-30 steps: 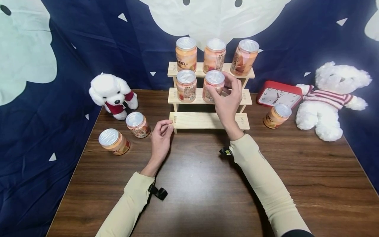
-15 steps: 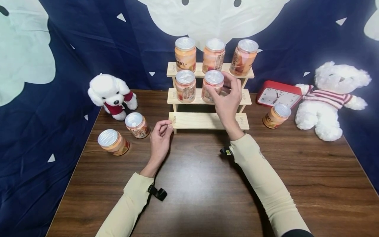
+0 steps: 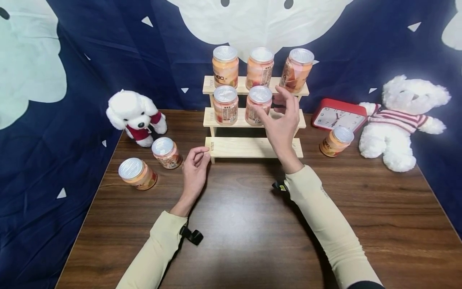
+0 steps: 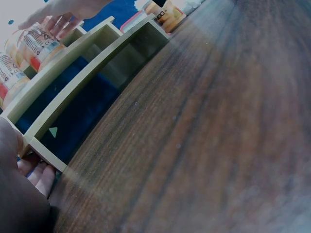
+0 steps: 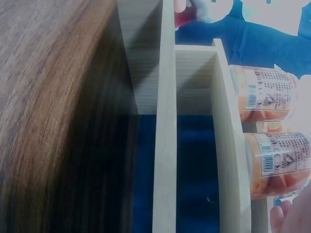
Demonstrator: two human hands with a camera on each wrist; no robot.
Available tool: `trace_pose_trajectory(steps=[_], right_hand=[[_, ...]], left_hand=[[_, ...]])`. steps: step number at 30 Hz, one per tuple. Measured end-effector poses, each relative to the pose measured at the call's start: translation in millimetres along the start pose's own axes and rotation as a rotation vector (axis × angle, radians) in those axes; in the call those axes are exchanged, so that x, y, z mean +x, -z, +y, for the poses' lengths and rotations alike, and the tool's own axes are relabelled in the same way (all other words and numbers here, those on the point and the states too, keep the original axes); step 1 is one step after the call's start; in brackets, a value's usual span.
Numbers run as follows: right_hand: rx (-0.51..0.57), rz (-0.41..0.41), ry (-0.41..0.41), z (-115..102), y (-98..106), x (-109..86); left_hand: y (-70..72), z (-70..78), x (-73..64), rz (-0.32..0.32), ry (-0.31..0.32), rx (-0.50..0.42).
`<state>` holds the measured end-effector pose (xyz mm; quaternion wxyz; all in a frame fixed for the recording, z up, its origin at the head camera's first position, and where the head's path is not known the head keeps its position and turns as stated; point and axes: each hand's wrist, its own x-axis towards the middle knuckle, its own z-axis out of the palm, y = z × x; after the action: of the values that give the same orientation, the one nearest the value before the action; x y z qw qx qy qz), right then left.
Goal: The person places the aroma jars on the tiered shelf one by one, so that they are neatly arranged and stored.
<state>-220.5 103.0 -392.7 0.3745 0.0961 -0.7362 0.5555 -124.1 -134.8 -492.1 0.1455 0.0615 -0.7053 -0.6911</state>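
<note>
Clearly, right hand [image 3: 283, 125] wide beside jar [image 5: 286, 179] with barcode label [image 5: 267, 162], left hand [image 3: 195, 170] narrow on stand [image 3: 240, 147].

On the table [image 3: 234, 228], a stand [image 3: 236, 147] bears 3 upper cans [image 3: 260, 70] on top and 2 middle-tier cans [image 3: 225, 106]. Left of it, 2 loose cans [image 3: 167, 153] stand before a toy dog [image 3: 131, 106]; right, 1 separate can [image 3: 335, 142] before a clock [image 3: 339, 116], a teddy bear [image 3: 388, 138] farther right.
</note>
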Motion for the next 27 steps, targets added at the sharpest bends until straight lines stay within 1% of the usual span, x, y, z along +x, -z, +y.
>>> trace_pose_trajectory(steps=[5, 12, 18, 25, 27], right_hand=[[0.055, 0.005, -0.031, -3, 8, 0.0], [0.053, 0.007, -0.035, -7, 25, -0.3], [0.079, 0.033, -0.073, -7, 42, -2.4], [0.105, 0.034, -0.045, -3, 61, -5.7], [0.112, 0.041, -0.053, -3, 66, -7.3]], left_hand=[[-0.4, -0.5, 0.4, 0.003, 0.008, 0.002], [-0.9, -0.9, 1.0, 0.000, 0.005, -0.008], [-1.6, 0.1, 0.4, 0.002, 0.007, -0.004], [-2.2, 0.3, 0.5, 0.007, 0.010, -0.006], [-2.2, 0.3, 0.7, 0.009, 0.010, -0.003]])
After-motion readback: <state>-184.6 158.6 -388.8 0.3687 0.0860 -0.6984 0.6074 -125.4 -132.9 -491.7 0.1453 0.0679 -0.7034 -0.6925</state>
